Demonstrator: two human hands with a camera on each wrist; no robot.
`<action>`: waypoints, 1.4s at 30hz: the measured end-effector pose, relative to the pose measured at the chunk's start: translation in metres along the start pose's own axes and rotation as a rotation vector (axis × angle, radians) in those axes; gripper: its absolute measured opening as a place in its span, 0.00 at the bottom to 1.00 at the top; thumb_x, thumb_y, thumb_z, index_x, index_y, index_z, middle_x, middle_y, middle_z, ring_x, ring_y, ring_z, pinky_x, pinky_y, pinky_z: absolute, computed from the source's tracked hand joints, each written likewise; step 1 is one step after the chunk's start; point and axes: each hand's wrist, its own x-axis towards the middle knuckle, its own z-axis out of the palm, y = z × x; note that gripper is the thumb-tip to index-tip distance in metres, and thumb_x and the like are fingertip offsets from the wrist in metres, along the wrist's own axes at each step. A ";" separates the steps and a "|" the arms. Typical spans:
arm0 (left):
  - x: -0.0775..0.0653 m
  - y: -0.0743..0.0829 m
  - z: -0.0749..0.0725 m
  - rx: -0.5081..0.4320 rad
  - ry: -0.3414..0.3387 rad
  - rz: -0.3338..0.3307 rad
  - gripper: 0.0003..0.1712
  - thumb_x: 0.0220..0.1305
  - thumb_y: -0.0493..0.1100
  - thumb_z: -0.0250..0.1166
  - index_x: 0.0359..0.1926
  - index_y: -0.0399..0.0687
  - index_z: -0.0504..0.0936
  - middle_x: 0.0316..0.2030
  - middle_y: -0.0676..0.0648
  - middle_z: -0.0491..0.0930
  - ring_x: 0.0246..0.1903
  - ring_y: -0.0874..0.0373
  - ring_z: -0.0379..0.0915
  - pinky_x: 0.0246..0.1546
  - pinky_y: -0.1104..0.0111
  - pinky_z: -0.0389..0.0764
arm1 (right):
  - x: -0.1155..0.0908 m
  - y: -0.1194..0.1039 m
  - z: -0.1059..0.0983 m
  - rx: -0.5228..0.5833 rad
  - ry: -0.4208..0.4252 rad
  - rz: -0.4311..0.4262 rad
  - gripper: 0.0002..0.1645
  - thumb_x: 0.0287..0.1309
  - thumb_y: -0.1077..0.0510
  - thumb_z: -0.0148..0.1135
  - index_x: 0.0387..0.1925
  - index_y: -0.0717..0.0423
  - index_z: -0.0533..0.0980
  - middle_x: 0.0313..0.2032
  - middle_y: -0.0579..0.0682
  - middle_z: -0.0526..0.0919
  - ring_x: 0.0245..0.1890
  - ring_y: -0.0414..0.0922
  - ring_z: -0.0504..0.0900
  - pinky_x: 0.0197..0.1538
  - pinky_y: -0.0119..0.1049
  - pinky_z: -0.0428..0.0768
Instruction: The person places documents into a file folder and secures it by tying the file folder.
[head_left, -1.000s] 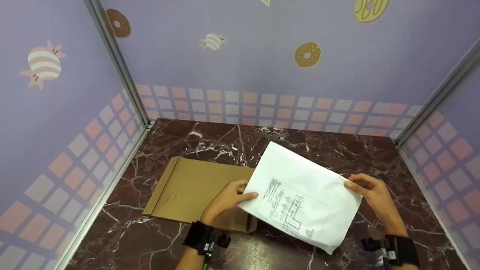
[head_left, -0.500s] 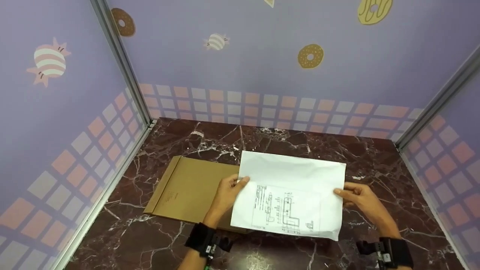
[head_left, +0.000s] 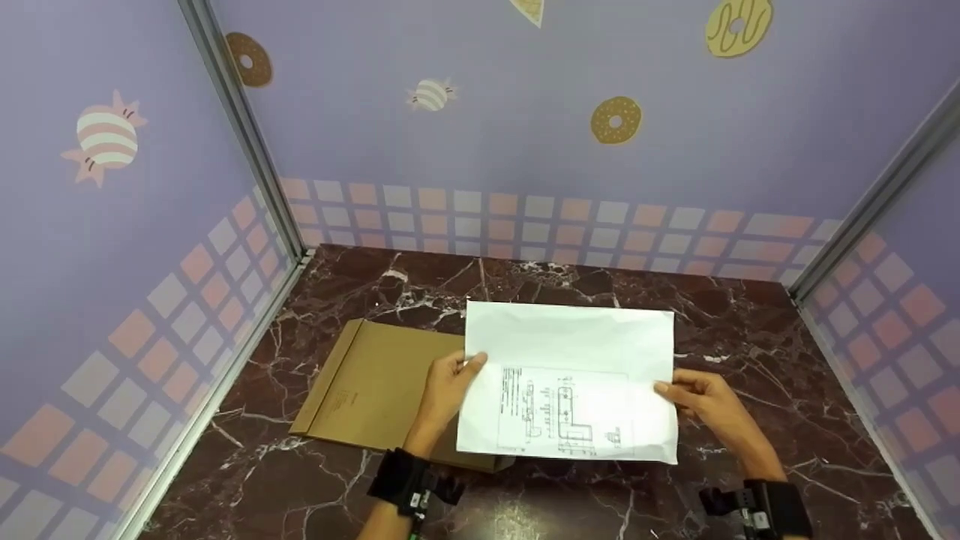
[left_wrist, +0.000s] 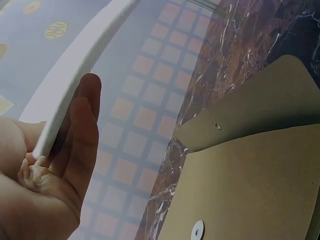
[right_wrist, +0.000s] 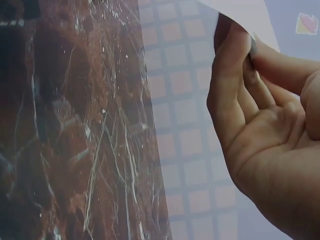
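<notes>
Fingers of the left hand [head_left: 446,388], nearer the kraft envelope [head_left: 394,379], and right hand [head_left: 709,401] pinch a technical-drawing paper stack [head_left: 568,382], long axis running rightward from the envelope.

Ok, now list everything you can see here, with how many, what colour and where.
Paper: one sheet or a stack, unclear; white, dark print; between the hands
Envelope: one, brown, on the table, partly hidden by the paper
Fastener disc: one, pale, on the envelope
Table: one, dark reddish-brown with white veins, under the envelope
Wall panels: three, purple with pink and pale squares, around the table
Metal posts: two, grey, in the corners
Wrist straps: two, black, one per wrist
Left hand: one, bare, holding the paper's left edge
Right hand: one, bare, holding its right edge
</notes>
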 end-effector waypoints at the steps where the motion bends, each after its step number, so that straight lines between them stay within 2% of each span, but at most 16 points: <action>1: 0.000 0.000 0.000 0.010 0.011 0.003 0.18 0.72 0.44 0.59 0.40 0.29 0.81 0.12 0.51 0.69 0.10 0.65 0.59 0.12 0.76 0.62 | 0.000 0.000 0.001 0.014 -0.006 0.007 0.23 0.68 0.52 0.60 0.49 0.70 0.77 0.22 0.43 0.80 0.16 0.35 0.69 0.21 0.25 0.68; 4: 0.000 0.000 0.000 0.053 0.060 0.028 0.18 0.71 0.45 0.60 0.36 0.30 0.81 0.11 0.56 0.58 0.10 0.67 0.51 0.13 0.76 0.55 | 0.000 0.001 0.004 0.085 -0.085 0.027 0.27 0.70 0.52 0.57 0.59 0.70 0.72 0.34 0.48 0.88 0.24 0.38 0.81 0.27 0.29 0.79; 8: 0.000 0.001 -0.002 0.073 0.123 0.060 0.16 0.70 0.43 0.61 0.34 0.30 0.80 0.12 0.56 0.56 0.12 0.68 0.50 0.14 0.77 0.54 | -0.001 0.001 0.006 0.107 -0.196 0.006 0.27 0.71 0.57 0.54 0.63 0.72 0.68 0.35 0.50 0.89 0.23 0.38 0.82 0.27 0.30 0.81; 11: 0.000 0.001 -0.003 0.066 0.137 0.060 0.17 0.70 0.43 0.61 0.32 0.29 0.79 0.12 0.56 0.56 0.12 0.68 0.51 0.14 0.76 0.55 | -0.001 0.000 0.008 0.089 -0.182 -0.014 0.25 0.70 0.56 0.55 0.60 0.72 0.71 0.32 0.49 0.89 0.16 0.34 0.75 0.21 0.27 0.73; 13: 0.000 0.002 -0.003 0.064 0.133 0.056 0.16 0.70 0.42 0.61 0.34 0.29 0.79 0.13 0.55 0.58 0.12 0.68 0.52 0.13 0.77 0.55 | 0.000 -0.001 0.010 0.096 -0.157 -0.010 0.26 0.70 0.56 0.56 0.59 0.73 0.72 0.34 0.51 0.90 0.16 0.35 0.77 0.19 0.28 0.74; 16: 0.000 0.003 -0.003 0.084 0.128 0.052 0.16 0.71 0.41 0.60 0.34 0.27 0.79 0.13 0.53 0.58 0.12 0.68 0.51 0.14 0.76 0.54 | -0.001 -0.001 0.012 0.089 -0.109 0.012 0.26 0.69 0.54 0.57 0.57 0.73 0.73 0.32 0.51 0.89 0.16 0.37 0.77 0.17 0.28 0.75; 19: -0.005 0.017 -0.001 0.130 0.142 0.053 0.17 0.71 0.38 0.59 0.31 0.25 0.77 0.13 0.52 0.56 0.12 0.68 0.49 0.14 0.77 0.52 | -0.001 0.001 0.014 0.094 -0.094 0.028 0.27 0.69 0.53 0.57 0.58 0.72 0.71 0.31 0.51 0.89 0.16 0.39 0.78 0.15 0.28 0.73; 20: -0.008 0.024 -0.001 0.140 0.153 0.061 0.16 0.71 0.38 0.59 0.31 0.25 0.76 0.13 0.52 0.56 0.12 0.68 0.49 0.15 0.77 0.51 | -0.001 0.002 0.013 0.102 -0.116 0.030 0.27 0.70 0.54 0.57 0.60 0.71 0.70 0.33 0.52 0.89 0.17 0.39 0.79 0.15 0.28 0.73; 23: -0.008 0.021 -0.003 0.176 0.193 0.080 0.18 0.70 0.40 0.60 0.25 0.31 0.72 0.14 0.54 0.53 0.13 0.67 0.47 0.16 0.78 0.50 | -0.002 0.004 0.011 0.132 -0.230 0.031 0.30 0.69 0.58 0.57 0.66 0.69 0.65 0.37 0.54 0.89 0.17 0.39 0.79 0.18 0.29 0.77; 26: -0.004 0.004 -0.007 0.188 0.225 0.095 0.18 0.70 0.43 0.61 0.24 0.37 0.73 0.13 0.55 0.53 0.13 0.67 0.47 0.16 0.77 0.51 | -0.004 0.004 0.010 0.158 -0.345 0.053 0.32 0.67 0.61 0.58 0.68 0.69 0.61 0.37 0.54 0.88 0.18 0.39 0.79 0.22 0.31 0.80; 27: -0.002 -0.003 -0.008 0.192 0.227 0.089 0.18 0.70 0.44 0.61 0.24 0.39 0.72 0.13 0.56 0.53 0.13 0.67 0.47 0.16 0.77 0.51 | -0.004 0.004 0.010 0.154 -0.364 0.063 0.33 0.67 0.61 0.59 0.68 0.69 0.61 0.37 0.53 0.88 0.20 0.40 0.80 0.23 0.31 0.81; 32: -0.003 -0.003 -0.014 0.184 0.225 0.087 0.19 0.70 0.44 0.61 0.24 0.40 0.71 0.14 0.56 0.52 0.14 0.67 0.47 0.17 0.77 0.52 | -0.003 0.003 0.015 0.126 -0.405 0.077 0.34 0.64 0.62 0.62 0.67 0.69 0.61 0.43 0.60 0.87 0.28 0.44 0.86 0.26 0.31 0.82; 36: -0.004 0.000 -0.016 0.192 0.230 0.110 0.21 0.70 0.45 0.61 0.23 0.39 0.68 0.15 0.55 0.53 0.14 0.68 0.48 0.17 0.76 0.53 | 0.000 0.001 0.019 0.122 -0.379 0.066 0.32 0.67 0.60 0.59 0.66 0.71 0.62 0.42 0.60 0.88 0.27 0.44 0.86 0.27 0.32 0.83; 38: -0.004 0.002 -0.017 0.192 0.228 0.118 0.21 0.69 0.45 0.62 0.23 0.38 0.69 0.15 0.55 0.53 0.14 0.68 0.48 0.17 0.76 0.53 | 0.001 0.000 0.021 0.139 -0.347 0.055 0.32 0.69 0.58 0.56 0.67 0.73 0.60 0.44 0.58 0.88 0.32 0.46 0.88 0.33 0.36 0.86; 40: -0.004 0.004 -0.017 0.195 0.221 0.123 0.20 0.69 0.45 0.62 0.24 0.36 0.70 0.15 0.54 0.52 0.14 0.69 0.46 0.17 0.76 0.52 | 0.001 -0.002 0.023 0.146 -0.277 0.038 0.32 0.71 0.56 0.55 0.66 0.73 0.61 0.44 0.55 0.88 0.38 0.47 0.89 0.38 0.40 0.87; 42: -0.004 0.007 -0.016 0.192 0.204 0.130 0.18 0.69 0.44 0.62 0.26 0.35 0.74 0.14 0.54 0.52 0.13 0.69 0.46 0.17 0.76 0.51 | 0.002 -0.004 0.026 0.146 -0.185 0.010 0.30 0.71 0.54 0.55 0.63 0.72 0.65 0.42 0.52 0.88 0.37 0.45 0.88 0.40 0.43 0.87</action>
